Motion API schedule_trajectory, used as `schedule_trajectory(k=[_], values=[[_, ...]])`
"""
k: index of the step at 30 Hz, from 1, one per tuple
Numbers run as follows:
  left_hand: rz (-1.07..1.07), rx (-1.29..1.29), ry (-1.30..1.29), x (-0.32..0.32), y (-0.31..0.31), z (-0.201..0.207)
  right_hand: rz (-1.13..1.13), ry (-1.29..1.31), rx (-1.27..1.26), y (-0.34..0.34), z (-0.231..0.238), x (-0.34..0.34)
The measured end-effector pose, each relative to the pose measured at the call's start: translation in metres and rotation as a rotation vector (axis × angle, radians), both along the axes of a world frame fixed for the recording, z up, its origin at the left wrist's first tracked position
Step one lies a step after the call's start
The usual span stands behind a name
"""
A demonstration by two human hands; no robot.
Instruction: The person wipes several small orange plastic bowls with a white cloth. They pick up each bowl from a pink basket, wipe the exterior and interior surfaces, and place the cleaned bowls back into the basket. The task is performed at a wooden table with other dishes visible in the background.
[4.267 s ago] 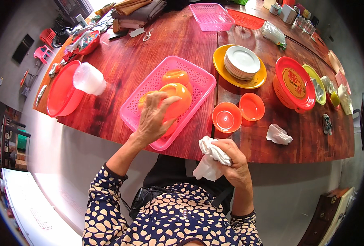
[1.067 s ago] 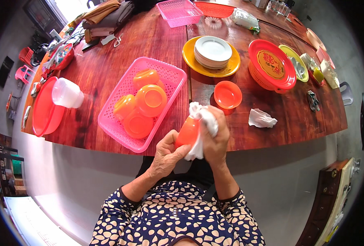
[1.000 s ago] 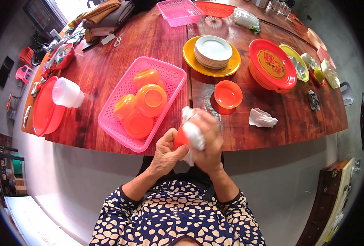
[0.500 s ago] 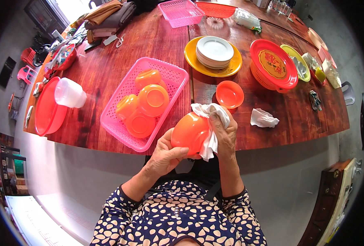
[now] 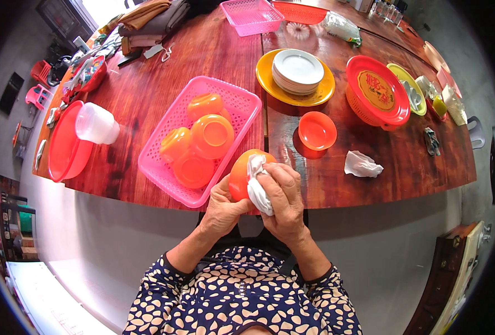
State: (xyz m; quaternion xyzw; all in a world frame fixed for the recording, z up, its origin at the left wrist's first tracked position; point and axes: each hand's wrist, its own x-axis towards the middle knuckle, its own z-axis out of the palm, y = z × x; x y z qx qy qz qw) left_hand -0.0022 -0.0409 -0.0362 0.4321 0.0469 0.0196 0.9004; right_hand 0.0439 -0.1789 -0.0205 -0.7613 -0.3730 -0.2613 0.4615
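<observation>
Above the table's near edge I hold an orange bowl (image 5: 238,177) tilted on its side. My left hand (image 5: 223,209) grips its lower left rim, thumb in front. My right hand (image 5: 284,201) is closed round a crumpled white cloth (image 5: 257,187) and presses it against the bowl, hiding much of the bowl's right side. Just left of my hands, a pink perforated basket (image 5: 148,159) holds several orange bowls (image 5: 212,135), most of them upside down. Another orange bowl (image 5: 318,130) stands upright on the table to the right, and a crumpled white tissue (image 5: 362,164) lies beyond it.
White plates (image 5: 298,66) are stacked on a yellow plate (image 5: 327,92). A red lidded basket (image 5: 377,92) stands to their right. At left are a red basin (image 5: 69,148) and clear plastic containers (image 5: 95,124). Folded clothes (image 5: 152,25) and a pink basket (image 5: 253,17) lie at the far side.
The bowl has turned and shifted slightly left in my hands. My right hand has moved left and down with the cloth, from the bowl's right edge onto the side facing me.
</observation>
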Motion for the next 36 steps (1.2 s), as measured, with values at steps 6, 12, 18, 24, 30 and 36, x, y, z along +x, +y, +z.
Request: schedule_trajectory(k=[6,12,18,24,30,36], values=[[-0.023,0.224,-0.096,-0.005,-0.005,0.01,-0.064,0.32,0.211,-0.016,-0.001,0.015],[-0.056,0.401,-0.081,-0.006,0.001,0.006,0.031,0.008,-0.076,-0.004,0.02,-0.012],[-0.147,0.4,-0.071,-0.018,0.006,-0.009,0.134,-0.122,-0.233,-0.002,0.031,-0.007],[-0.167,0.706,-0.11,-0.018,0.005,0.015,0.098,0.479,0.147,-0.014,0.019,0.028],[-0.136,0.686,-0.151,-0.012,0.005,0.011,0.033,0.177,0.093,-0.008,0.02,0.02],[-0.169,0.418,-0.093,-0.026,0.016,-0.045,0.117,-0.132,-0.298,0.008,0.033,-0.029]])
